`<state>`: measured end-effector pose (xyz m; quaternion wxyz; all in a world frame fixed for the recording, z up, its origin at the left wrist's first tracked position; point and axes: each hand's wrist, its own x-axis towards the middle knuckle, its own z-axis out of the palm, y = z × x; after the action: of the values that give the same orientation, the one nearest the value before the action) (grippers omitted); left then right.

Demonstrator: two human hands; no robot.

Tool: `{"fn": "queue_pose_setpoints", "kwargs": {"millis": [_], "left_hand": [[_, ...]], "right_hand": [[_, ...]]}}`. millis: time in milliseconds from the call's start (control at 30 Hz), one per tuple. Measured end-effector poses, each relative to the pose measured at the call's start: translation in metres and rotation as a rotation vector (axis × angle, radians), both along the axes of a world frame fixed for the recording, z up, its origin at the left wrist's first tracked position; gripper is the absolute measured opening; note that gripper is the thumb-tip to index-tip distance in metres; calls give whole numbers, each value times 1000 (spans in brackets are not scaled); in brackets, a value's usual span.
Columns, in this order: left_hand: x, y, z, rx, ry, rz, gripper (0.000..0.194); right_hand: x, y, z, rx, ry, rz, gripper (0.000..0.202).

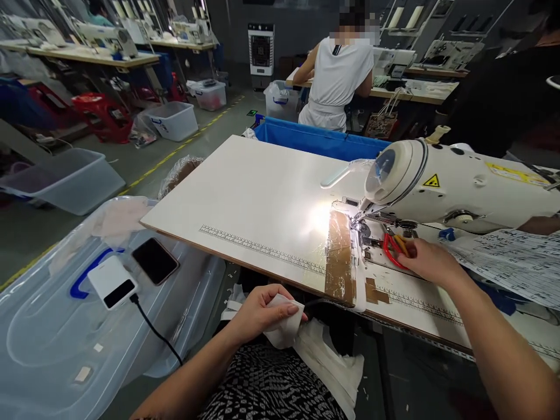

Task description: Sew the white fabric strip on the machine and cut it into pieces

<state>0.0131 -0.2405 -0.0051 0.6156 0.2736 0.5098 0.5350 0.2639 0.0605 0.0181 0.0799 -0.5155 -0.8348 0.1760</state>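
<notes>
My left hand (271, 312) pinches a piece of white fabric (284, 326) above my lap, in front of the table's front edge; more of the fabric hangs down over my lap. On the right, my right hand (417, 256) has its fingers on small yellow-handled snips (401, 245). Beside them, touching or nearly so, are red handles (389, 252) of another tool. Both tools are on the machine bed, just right of the needle area of the white sewing machine (464, 181), whose lamp lights the white table (254, 186).
A lidded plastic bin (39, 326) at the left bears a phone (155, 261) and a white power bank (111, 282) with a black cable. Printed sheets (516, 262) lie at the right. Behind the table are a blue cloth bin (319, 139) and a seated person (336, 76).
</notes>
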Motion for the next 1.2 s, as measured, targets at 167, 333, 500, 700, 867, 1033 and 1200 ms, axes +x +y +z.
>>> {"fn": "queue_pose_setpoints", "kwargs": {"millis": [167, 333, 500, 700, 867, 1033, 1200], "left_hand": [[-5, 2, -7, -41, -62, -12, 37], [-2, 9, -10, -35, -4, -69, 35], [-1, 7, -7, -5, 93, -65, 33], [-3, 3, -10, 7, 76, -54, 33], [-2, 3, -14, -30, 128, -64, 37], [-1, 3, -14, -28, 125, -54, 37], [0, 3, -11, -41, 120, -44, 34]], "right_hand": [[14, -94, 10, -270, 135, 166, 36], [-18, -172, 31, -203, -90, 431, 36], [-44, -174, 38, -169, -164, 502, 38], [-47, -171, 37, -150, -154, 533, 44], [-46, -172, 37, -135, -194, 574, 43], [-44, -175, 35, -4, -278, 612, 39], [-41, -175, 28, 29, -329, 655, 40]]}}
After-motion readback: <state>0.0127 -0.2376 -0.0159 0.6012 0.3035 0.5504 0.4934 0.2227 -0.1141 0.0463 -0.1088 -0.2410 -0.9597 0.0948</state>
